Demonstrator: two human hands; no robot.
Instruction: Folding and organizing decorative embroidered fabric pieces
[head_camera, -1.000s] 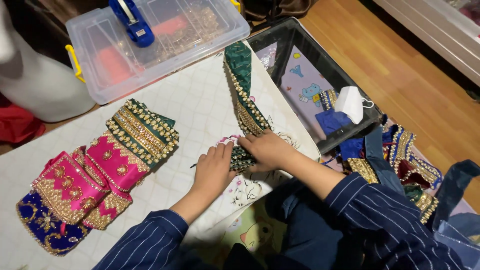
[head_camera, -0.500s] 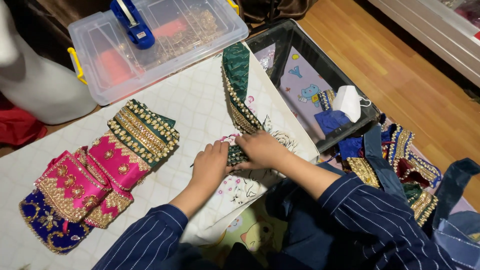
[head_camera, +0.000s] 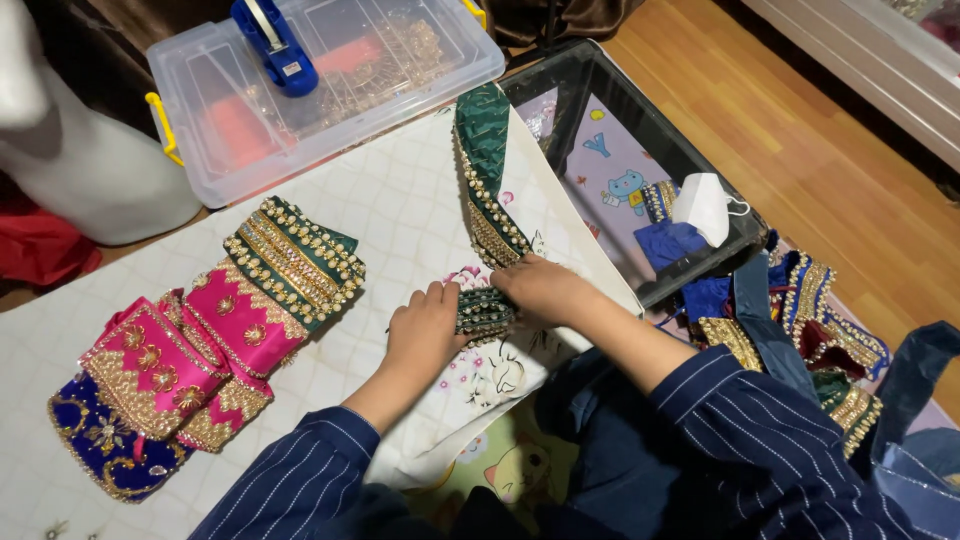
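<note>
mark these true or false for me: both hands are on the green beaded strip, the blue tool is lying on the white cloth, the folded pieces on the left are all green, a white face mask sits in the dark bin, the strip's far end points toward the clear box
1. Both hands are on the green beaded strip: true; the left hand and right hand press its rolled near end.
2. The blue tool lies on the white cloth: false; it rests on the lid of the clear storage box.
3. The folded pieces on the left are all green: false; green, pink and dark blue ones overlap there.
4. A white face mask sits in the dark bin: true.
5. The strip's far end points toward the clear storage box: true.
</note>
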